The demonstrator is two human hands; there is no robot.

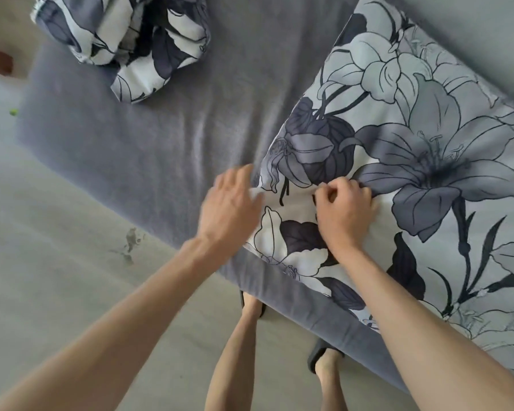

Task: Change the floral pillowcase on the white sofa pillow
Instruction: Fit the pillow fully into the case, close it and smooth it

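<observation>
The right hand (343,213) rests on the near-left end of the floral pillow (422,179), fingers curled and pinching a fold of its pillowcase fabric. The pillow extends away and to the right of this grip, lying flat on the grey sofa seat (161,137). The left hand (230,204), just left of the grip, is blurred; its fingers appear straight, touching the pillowcase edge. A second crumpled floral pillowcase (128,40) lies well beyond and left of both hands.

Soft daylight, motion-blurred left hand (230,203)
</observation>
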